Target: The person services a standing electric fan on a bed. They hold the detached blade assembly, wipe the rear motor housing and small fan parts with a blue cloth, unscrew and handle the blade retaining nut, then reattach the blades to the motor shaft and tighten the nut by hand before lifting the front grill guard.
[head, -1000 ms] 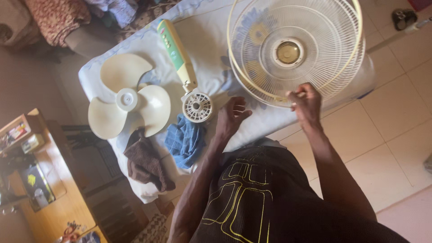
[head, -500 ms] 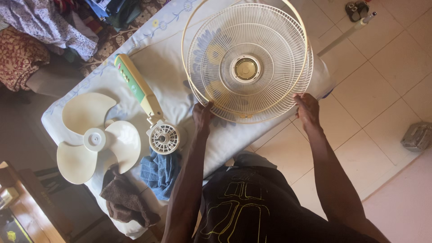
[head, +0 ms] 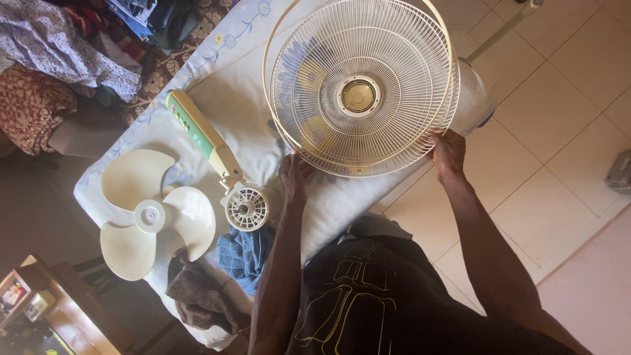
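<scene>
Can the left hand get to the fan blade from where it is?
Probably yes, once it lets go. The left hand grips the wire fan guard; the fan blade lies uncovered on the cushion, with only the motor housing between.

hands (head: 368, 167) gripping fan grille (head: 360, 89), mattress (head: 243, 112)

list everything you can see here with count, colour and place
round wire fan guard: 1, cream, held over the mattress end
three-blade plastic fan blade: 1, cream, left on the mattress
fan body with motor head: 1, green and cream, between blade and guard
blue cloth: 1, below the motor head
brown cloth: 1, mattress edge
white floral mattress: 1, centre
clothes pile: mixed colours, top left
tiled floor: pale, right
left hand: on guard's lower left rim
right hand: on guard's lower right rim
</scene>
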A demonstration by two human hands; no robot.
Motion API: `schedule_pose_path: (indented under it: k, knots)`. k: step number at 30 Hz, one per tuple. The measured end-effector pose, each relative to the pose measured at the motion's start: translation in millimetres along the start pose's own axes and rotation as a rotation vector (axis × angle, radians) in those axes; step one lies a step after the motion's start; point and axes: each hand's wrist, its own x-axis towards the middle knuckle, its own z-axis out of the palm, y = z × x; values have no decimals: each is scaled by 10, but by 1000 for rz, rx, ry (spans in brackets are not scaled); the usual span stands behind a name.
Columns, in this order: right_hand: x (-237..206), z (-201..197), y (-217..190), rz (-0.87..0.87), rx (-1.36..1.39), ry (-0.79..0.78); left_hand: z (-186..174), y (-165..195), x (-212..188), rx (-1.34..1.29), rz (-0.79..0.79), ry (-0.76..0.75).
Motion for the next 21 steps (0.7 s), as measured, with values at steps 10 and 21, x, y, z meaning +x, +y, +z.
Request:
schedule_pose_path:
  k: [10, 21]
  knots:
    - [-227, 24, 288, -169, 283, 16, 23, -216, -228, -132, 284, -513]
    - [142, -343, -664, -153, 166, -47, 607, -161, -118, 243, 403, 70]
